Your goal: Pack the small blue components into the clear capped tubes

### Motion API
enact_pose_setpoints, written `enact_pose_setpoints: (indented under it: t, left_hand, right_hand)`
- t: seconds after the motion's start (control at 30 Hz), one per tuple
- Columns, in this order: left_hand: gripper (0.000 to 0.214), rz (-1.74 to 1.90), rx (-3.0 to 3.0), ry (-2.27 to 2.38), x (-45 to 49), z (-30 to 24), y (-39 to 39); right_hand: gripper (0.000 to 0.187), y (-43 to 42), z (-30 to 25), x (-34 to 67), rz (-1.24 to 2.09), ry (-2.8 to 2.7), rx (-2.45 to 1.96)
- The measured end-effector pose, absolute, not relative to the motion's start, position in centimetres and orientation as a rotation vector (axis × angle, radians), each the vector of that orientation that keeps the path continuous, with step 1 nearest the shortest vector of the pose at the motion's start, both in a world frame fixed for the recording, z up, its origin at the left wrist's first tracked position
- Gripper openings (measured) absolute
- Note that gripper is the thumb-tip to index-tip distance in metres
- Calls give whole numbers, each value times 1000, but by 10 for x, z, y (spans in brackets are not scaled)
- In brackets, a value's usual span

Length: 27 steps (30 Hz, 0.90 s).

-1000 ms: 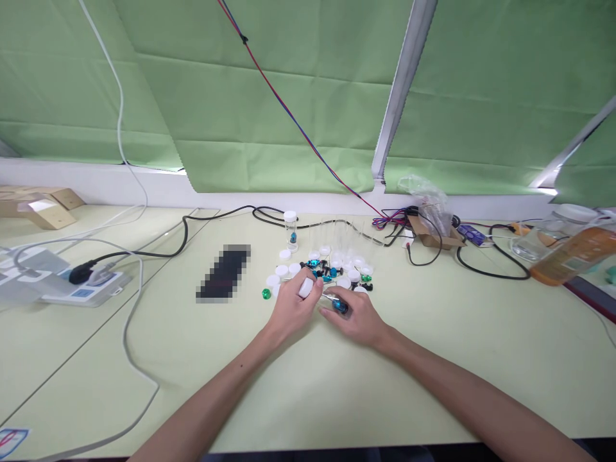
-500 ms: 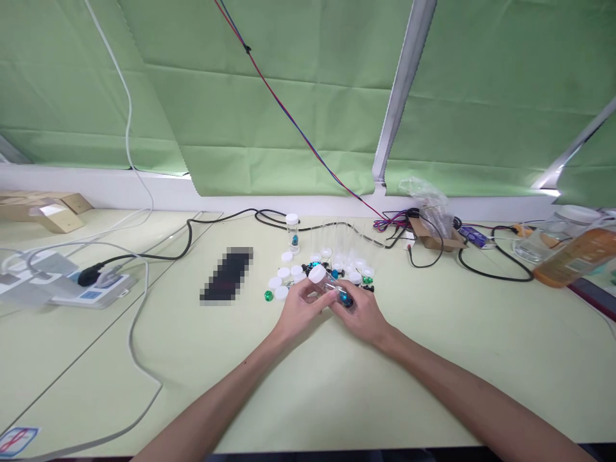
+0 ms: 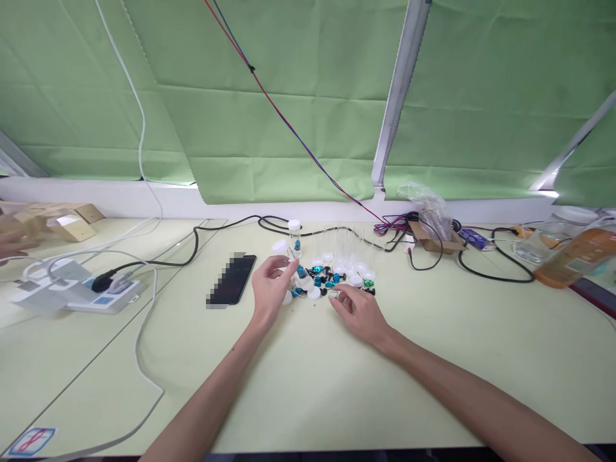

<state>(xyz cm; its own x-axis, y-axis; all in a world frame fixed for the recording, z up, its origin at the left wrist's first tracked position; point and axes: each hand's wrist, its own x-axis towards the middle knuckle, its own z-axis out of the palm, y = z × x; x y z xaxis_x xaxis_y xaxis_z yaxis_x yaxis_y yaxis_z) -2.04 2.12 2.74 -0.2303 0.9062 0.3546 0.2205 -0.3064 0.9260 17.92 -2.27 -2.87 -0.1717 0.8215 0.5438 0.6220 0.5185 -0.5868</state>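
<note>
My left hand (image 3: 271, 285) is closed around a clear tube (image 3: 291, 260) with a white cap, tilted, with a small blue part at its lower end. My fingers hide some of the tube. Just right of it, my right hand (image 3: 359, 311) rests low over the table, fingers bent and apart, its fingertips by a pile of small blue, black and green parts (image 3: 332, 280). White caps (image 3: 314, 293) lie among these parts. Behind the pile stand several clear tubes (image 3: 344, 247). Another capped tube (image 3: 294, 239) with a blue part inside stands upright behind my left hand.
A black phone (image 3: 235, 282), partly pixelated, lies left of my left hand. Farther left are a white power strip (image 3: 115, 296), cables and cardboard boxes (image 3: 72, 224), with another person's hand (image 3: 12, 245) at the edge. An orange bottle (image 3: 577, 256) lies tilted at right.
My hands have come apart. The left one has carried the capped tube to the left; the right has let go of it and stays beside the parts. Another person's hand has appeared at far left.
</note>
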Motion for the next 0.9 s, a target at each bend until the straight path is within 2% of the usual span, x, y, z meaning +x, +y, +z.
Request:
enact_pose_setpoints:
  t: [0.17,0.33,0.53,0.9]
  left_hand:
    - [30,1753,1657,1652,-30,44,40]
    - [28,1724,1658,1875,-47,50,81]
    - [30,1619,1668,1916,-54,31,111]
    - [34,1482,1748,1945,-46,9,112]
  right_hand:
    - [22,-22,-32,177,294,-1918,-1190]
    - [19,-21,-33,177,302,-1942,-1180]
    - [20,-21,-33,176,313,-1955,-1162]
    - [19,-21,-33,176,326,-1952,-1149]
